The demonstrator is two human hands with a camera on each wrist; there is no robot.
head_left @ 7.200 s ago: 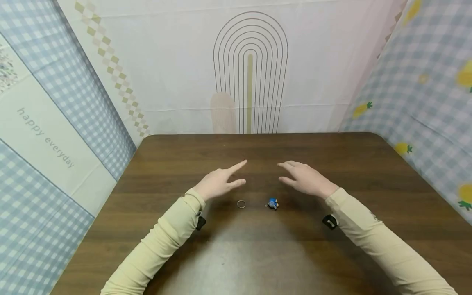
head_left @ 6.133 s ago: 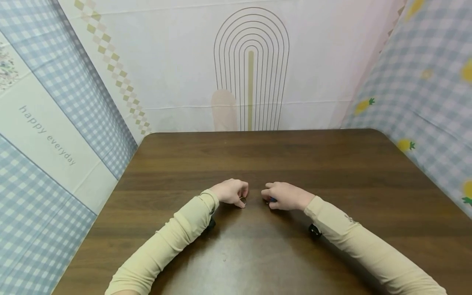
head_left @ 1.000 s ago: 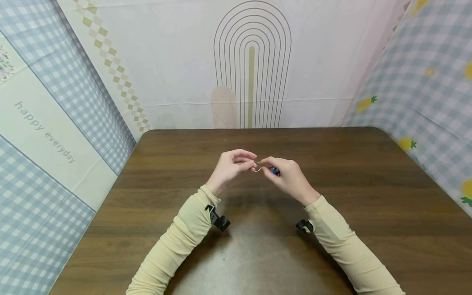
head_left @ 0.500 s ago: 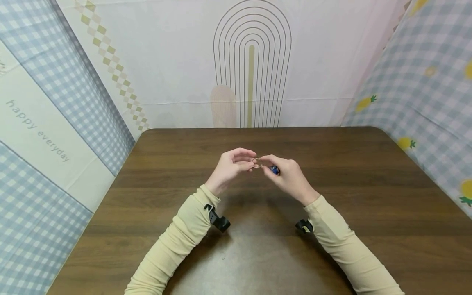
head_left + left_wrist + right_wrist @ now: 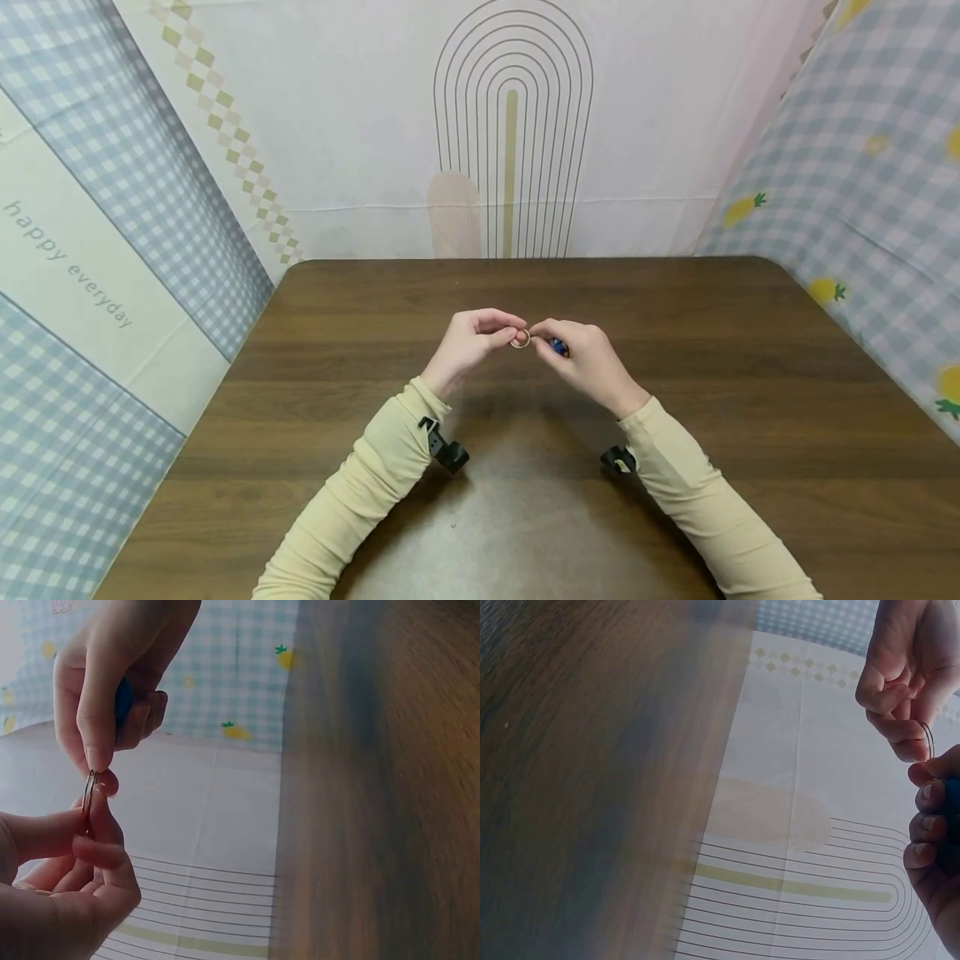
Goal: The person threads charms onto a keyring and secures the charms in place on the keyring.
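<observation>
My left hand (image 5: 467,348) pinches a thin metal split key ring (image 5: 527,341) between thumb and fingers, held up over the table. Facing it, my right hand (image 5: 588,360) holds a small blue figure charm (image 5: 558,347), mostly hidden in its palm. In the left wrist view, the right thumb and forefinger meet at the upper end of the ring (image 5: 89,792), and its two wire coils show edge-on. The charm's small link is hidden by the right fingertips. From the right wrist view, the ring (image 5: 929,739) bridges both hands, with dark blue of the charm (image 5: 952,802) behind curled fingers.
A brown wooden table (image 5: 360,333) lies under both hands. Black wrist cameras (image 5: 447,455) are strapped to both sleeved forearms. A white printed cloth (image 5: 360,125) hangs behind the table, and blue checked cloths (image 5: 847,192) hang at the sides.
The ring and charm, first lying apart on the table, were picked up, one by each hand, and brought together in the air. Over the last second the ring tilts slightly between the fingers.
</observation>
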